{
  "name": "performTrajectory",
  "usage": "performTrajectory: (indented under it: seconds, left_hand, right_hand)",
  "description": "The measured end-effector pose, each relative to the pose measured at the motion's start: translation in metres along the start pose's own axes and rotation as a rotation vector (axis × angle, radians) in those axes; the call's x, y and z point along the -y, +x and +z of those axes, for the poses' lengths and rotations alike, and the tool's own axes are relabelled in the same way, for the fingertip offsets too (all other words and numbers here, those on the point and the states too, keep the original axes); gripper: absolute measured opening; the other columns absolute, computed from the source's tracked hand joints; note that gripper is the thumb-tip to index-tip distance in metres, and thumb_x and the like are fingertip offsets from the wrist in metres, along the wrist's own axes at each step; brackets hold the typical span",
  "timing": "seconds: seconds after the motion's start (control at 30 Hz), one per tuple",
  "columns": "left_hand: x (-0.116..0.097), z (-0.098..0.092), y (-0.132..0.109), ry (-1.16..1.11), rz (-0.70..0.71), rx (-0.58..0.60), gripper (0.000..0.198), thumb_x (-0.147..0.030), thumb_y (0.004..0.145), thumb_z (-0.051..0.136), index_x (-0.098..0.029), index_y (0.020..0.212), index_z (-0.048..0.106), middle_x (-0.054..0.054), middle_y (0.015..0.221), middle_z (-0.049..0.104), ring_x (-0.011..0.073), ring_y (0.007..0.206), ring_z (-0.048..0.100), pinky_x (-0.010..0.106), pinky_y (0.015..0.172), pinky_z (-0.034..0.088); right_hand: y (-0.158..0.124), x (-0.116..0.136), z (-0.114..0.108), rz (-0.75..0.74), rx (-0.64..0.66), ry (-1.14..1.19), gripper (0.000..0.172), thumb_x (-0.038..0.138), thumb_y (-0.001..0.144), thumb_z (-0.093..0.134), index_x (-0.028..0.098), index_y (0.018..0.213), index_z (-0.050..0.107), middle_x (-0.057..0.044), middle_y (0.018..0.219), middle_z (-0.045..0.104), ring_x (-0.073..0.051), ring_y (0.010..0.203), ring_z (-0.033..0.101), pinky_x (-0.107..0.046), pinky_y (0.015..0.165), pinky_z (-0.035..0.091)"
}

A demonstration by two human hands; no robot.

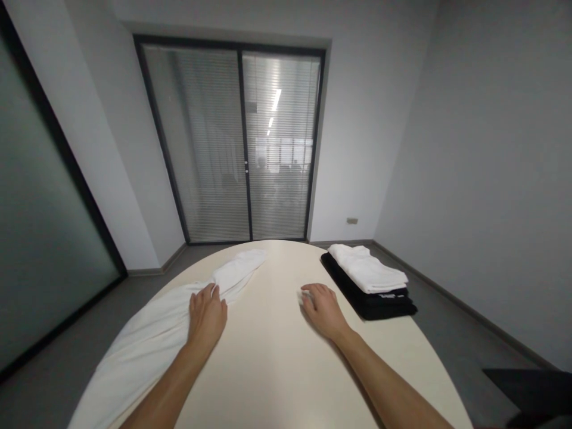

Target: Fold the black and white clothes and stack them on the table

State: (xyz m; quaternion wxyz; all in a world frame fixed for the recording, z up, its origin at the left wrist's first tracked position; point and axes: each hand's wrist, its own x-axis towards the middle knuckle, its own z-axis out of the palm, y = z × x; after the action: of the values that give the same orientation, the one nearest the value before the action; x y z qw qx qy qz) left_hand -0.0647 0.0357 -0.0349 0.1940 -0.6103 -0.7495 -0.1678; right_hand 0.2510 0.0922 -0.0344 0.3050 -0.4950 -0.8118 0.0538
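A long white garment (147,333) lies along the left side of the round table (272,357), loosely creased, its narrower far end pointing away from me. My left hand (208,313) is on its right edge near the middle, fingers curled into the cloth where it bunches up. The fingertips are partly hidden by the hand. Over bare tabletop on the right, my right hand (322,307) holds nothing; its fingers are loosely bent and apart. Just beyond it to the right is a stack of folded clothes, with a white piece (369,269) on top of black ones (375,307).
The table's curved edge runs close to the garment on the left and the stack on the right. Behind the table stands a glass partition (214,149) with blinds. A dark object (531,387) shows at the lower right.
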Motion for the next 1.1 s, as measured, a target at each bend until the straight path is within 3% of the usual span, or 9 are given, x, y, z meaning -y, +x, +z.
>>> performTrajectory:
  seconds: [0.2,0.3,0.47,0.57,0.67,0.8,0.87,1.0,1.1]
  left_hand:
    - [-0.017,0.0,-0.004,-0.224,0.234,0.025,0.041,-0.004,0.09,0.038,-0.014,0.119,0.064,0.012,0.123,0.06,0.0248,0.109,0.055,0.037,0.099,0.045]
    - [-0.024,-0.001,-0.007,-0.339,0.319,0.052,0.039,-0.004,0.09,0.04,-0.019,0.111,0.068,0.008,0.114,0.063,0.0231,0.106,0.055,0.036,0.097,0.047]
    - [-0.046,-0.022,-0.017,-0.463,0.473,0.058,0.034,-0.003,0.084,0.044,-0.021,0.101,0.068,0.006,0.105,0.065,0.0213,0.099,0.059,0.037,0.094,0.049]
    - [-0.061,-0.037,-0.025,-0.539,0.56,0.088,0.034,-0.004,0.083,0.042,-0.022,0.099,0.066,0.004,0.097,0.066,0.0192,0.093,0.062,0.033,0.088,0.05]
    - [-0.071,-0.042,-0.031,-0.586,0.483,0.116,0.034,-0.011,0.089,0.04,-0.021,0.114,0.061,0.006,0.103,0.067,0.0185,0.093,0.065,0.031,0.085,0.052]
    - [-0.074,-0.035,-0.035,-0.539,0.236,0.118,0.051,-0.032,0.096,0.043,-0.02,0.145,0.039,0.013,0.142,0.051,0.0248,0.117,0.06,0.038,0.093,0.052]
    - [-0.075,-0.032,-0.035,-0.512,0.193,0.178,0.053,-0.031,0.095,0.045,-0.02,0.147,0.038,0.012,0.139,0.054,0.0254,0.12,0.059,0.038,0.096,0.05]
    - [-0.078,-0.039,-0.034,-0.506,0.368,0.245,0.04,-0.014,0.095,0.043,-0.023,0.131,0.057,0.007,0.121,0.065,0.0201,0.107,0.064,0.035,0.092,0.051]
    - [-0.081,-0.048,-0.035,-0.469,0.622,0.195,0.033,-0.01,0.094,0.049,-0.026,0.118,0.066,0.005,0.107,0.07,0.0223,0.105,0.061,0.04,0.094,0.05]
  right_hand:
    - [-0.006,0.0,0.002,-0.01,0.071,0.072,0.028,0.025,0.089,0.05,0.02,0.114,0.062,-0.009,0.116,0.067,-0.025,0.113,0.056,-0.042,0.101,0.035]
    - [-0.008,0.001,0.004,-0.014,0.093,0.078,0.034,0.024,0.089,0.05,0.018,0.12,0.061,-0.01,0.121,0.066,-0.026,0.116,0.056,-0.044,0.103,0.036]
    - [-0.01,0.001,0.006,-0.016,0.097,0.096,0.06,0.026,0.087,0.053,0.019,0.146,0.042,-0.013,0.141,0.054,-0.029,0.129,0.049,-0.047,0.109,0.035]
    - [-0.01,0.001,0.006,-0.032,0.087,0.095,0.064,0.025,0.087,0.054,0.019,0.149,0.038,-0.014,0.144,0.05,-0.029,0.133,0.046,-0.047,0.11,0.034]
    - [-0.008,0.0,0.005,-0.027,0.076,0.075,0.052,0.024,0.088,0.054,0.019,0.139,0.051,-0.015,0.136,0.056,-0.028,0.126,0.05,-0.044,0.108,0.037]
    - [-0.006,-0.003,0.002,-0.03,0.066,0.115,0.03,0.019,0.087,0.052,0.022,0.114,0.066,-0.01,0.114,0.064,-0.025,0.111,0.057,-0.039,0.098,0.043]
    - [-0.005,-0.003,0.001,-0.032,0.066,0.141,0.024,0.017,0.086,0.052,0.021,0.103,0.067,-0.009,0.108,0.065,-0.024,0.107,0.057,-0.037,0.095,0.043]
    - [-0.004,0.004,-0.004,0.033,0.081,0.186,0.017,0.019,0.088,0.046,0.02,0.089,0.063,-0.007,0.095,0.066,-0.021,0.094,0.06,-0.032,0.085,0.043]
    - [-0.003,0.012,-0.009,0.211,0.056,0.251,0.026,0.039,0.096,0.042,0.022,0.088,0.06,-0.005,0.085,0.066,-0.02,0.081,0.061,-0.03,0.076,0.043]
